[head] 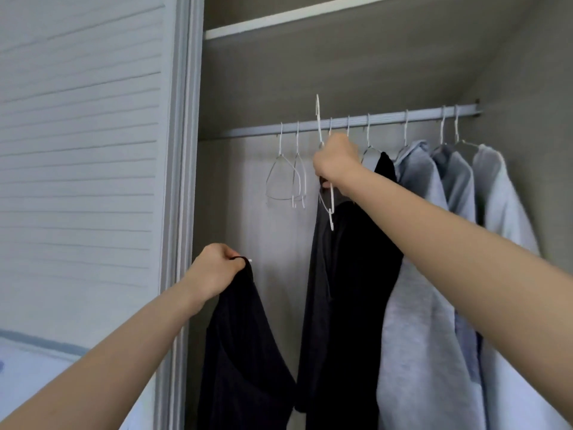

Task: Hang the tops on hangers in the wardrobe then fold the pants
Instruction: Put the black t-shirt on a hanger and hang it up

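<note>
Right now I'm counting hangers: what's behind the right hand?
The right hand grips a white hanger lifted off the rail. Behind it hang dark tops; their hangers are mostly covered.

Dark top (245, 352) cut off at bottom edge; garments blurred.

light: soft, even, dim inside wardrobe (341, 72) | shadows: faint | glare: none | blur: slight motion softness throughout | distortion: wide-angle bowing at edges
</note>
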The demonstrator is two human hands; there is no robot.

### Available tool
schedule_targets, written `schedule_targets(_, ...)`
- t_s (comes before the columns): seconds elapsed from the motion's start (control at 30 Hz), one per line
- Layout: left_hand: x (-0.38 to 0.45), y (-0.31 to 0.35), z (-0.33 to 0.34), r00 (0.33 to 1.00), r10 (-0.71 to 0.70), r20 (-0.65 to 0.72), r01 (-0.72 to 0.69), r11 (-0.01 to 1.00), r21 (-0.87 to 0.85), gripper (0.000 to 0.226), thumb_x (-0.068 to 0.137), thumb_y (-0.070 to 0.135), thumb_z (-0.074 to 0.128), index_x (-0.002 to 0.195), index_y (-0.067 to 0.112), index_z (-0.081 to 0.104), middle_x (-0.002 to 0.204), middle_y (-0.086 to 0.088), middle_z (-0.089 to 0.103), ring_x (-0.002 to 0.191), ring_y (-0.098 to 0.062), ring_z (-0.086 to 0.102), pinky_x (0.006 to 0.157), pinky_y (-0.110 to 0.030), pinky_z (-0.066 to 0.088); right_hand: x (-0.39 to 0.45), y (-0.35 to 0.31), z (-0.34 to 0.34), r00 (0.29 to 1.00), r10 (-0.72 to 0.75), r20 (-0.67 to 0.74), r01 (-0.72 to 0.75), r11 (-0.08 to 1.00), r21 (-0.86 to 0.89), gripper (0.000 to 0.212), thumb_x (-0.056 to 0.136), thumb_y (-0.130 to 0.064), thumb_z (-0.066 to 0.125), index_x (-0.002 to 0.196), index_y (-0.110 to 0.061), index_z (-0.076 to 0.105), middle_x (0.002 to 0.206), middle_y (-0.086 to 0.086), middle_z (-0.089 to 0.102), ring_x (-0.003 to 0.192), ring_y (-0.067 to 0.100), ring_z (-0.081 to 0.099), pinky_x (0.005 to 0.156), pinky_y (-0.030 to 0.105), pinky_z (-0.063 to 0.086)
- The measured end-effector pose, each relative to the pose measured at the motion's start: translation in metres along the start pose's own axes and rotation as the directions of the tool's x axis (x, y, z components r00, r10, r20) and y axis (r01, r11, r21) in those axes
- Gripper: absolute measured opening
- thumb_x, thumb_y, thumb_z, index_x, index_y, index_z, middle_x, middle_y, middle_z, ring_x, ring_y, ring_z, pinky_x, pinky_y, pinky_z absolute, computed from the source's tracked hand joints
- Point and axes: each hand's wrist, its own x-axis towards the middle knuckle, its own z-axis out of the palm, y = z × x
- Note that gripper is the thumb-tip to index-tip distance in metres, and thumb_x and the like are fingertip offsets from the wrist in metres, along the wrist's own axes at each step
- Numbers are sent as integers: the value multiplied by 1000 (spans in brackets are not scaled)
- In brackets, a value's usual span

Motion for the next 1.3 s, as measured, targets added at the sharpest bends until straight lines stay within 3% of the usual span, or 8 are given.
schedule_targets(0.07,-17,3,-6,994,-86,64,89,995,-51,10,86,9,59,81,5,67,68,-6,61,59,-16,57,52,-21,43,-29,-3,-15,999,37,25,-40,994,100,8,84,0,49,81,-7,51,96,19,66,79,27,61,70,45,55)
schedule_targets(0.2,-61,11,-18,963,-231,139,246,963,-105,9,76,6,57,82,3,63,48,0,54,36,-11,49,37,-15,36,-100,-8,-58,984,160,82,-174,965,196,18,86,-3,51,102,-2,59,96,11,72,79,21,68,58,22,43)
schedule_targets(0.33,-94,11,-24,949,-268,166,291,948,-128,10,81,13,66,87,5,63,71,-7,63,55,-16,59,38,-18,42,-173,-8,-105,933,254,254,-329,888,321,19,92,-5,55,110,-1,62,90,5,71,55,2,65,35,16,41)
schedule_targets(0.5,-123,-4,-31,987,-146,60,132,972,195,38,84,25,71,57,6,52,60,-7,54,58,-22,54,56,-26,40,-252,9,-164,817,314,484,-518,768,376,19,92,-13,60,108,-8,69,82,-3,71,81,8,68,82,63,48)
schedule_targets(0.63,-140,-12,-38,998,-32,-49,53,851,522,33,89,39,63,74,10,66,70,-7,61,67,-26,57,64,-30,44,-291,21,-196,762,222,609,-568,682,461,23,91,-10,57,109,-10,71,70,-4,65,69,7,64,82,64,49)
schedule_targets(0.97,-161,6,-27,990,-66,124,28,957,288,33,86,38,68,71,10,74,69,-13,66,62,-21,54,63,-28,41,-328,55,-224,750,76,657,-506,706,496,23,91,-9,58,109,-12,72,74,1,62,73,10,60,85,56,50)
schedule_targets(1.1,-173,35,-14,990,-16,138,-7,986,164,43,87,33,69,45,25,64,40,12,47,45,-8,45,53,-25,34,-341,69,-206,814,52,579,-367,819,441,24,94,-13,56,112,-22,69,75,-4,66,77,5,61,82,34,51)
schedule_targets(1.3,-200,89,10,978,90,189,-74,993,-88,25,85,26,67,65,12,72,57,-6,61,51,-12,56,61,-30,49,-361,80,-165,919,-111,379,-35,933,358,26,95,-8,53,117,-18,64,68,-12,68,65,-7,60,71,7,41)
